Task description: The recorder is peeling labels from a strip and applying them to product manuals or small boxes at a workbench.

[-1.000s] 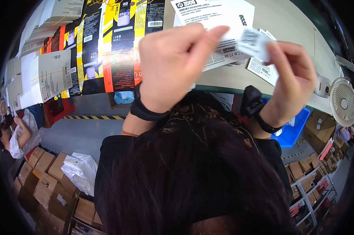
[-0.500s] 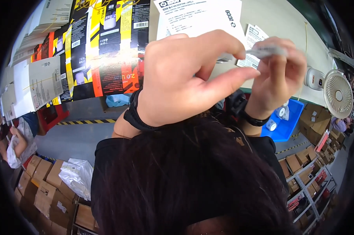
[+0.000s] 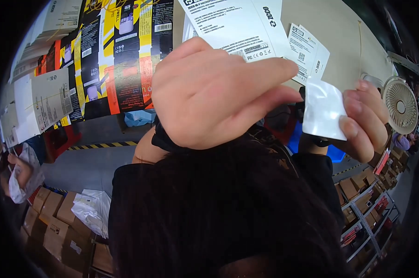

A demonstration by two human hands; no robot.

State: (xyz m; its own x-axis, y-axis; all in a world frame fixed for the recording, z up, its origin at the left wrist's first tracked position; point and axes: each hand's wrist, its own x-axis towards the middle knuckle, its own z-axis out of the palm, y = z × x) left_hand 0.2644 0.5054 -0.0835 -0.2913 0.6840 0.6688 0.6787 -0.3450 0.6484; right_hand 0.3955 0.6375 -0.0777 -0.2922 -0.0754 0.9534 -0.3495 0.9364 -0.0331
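My right hand [image 3: 367, 121] pinches a small glossy white sheet [image 3: 323, 111] by its right edge, with the broad face turned up and the lower corner slightly curled. My left hand [image 3: 211, 95] hovers to the left of that sheet, back of the hand up. Its thumb and forefinger point at the sheet with a gap between them, and nothing shows in that gap; the other fingers are hidden under the palm. Beneath and beyond the hands, white printed card sheets [image 3: 242, 30] lie on the table, and a smaller printed card [image 3: 307, 53] lies beside them.
Black, yellow and red printed box sheets [image 3: 128, 55] cover the table's left part, beside stacks of white cards [image 3: 54, 92]. A round fan [image 3: 400, 106] stands at the right. A blue bin [image 3: 296, 141] is partly hidden below the table edge. Cartons [image 3: 56, 231] stand lower left.
The right hand has moved right and nearer, and the white sheet has turned from edge-on to show its broad face. My left hand has shifted slightly left.
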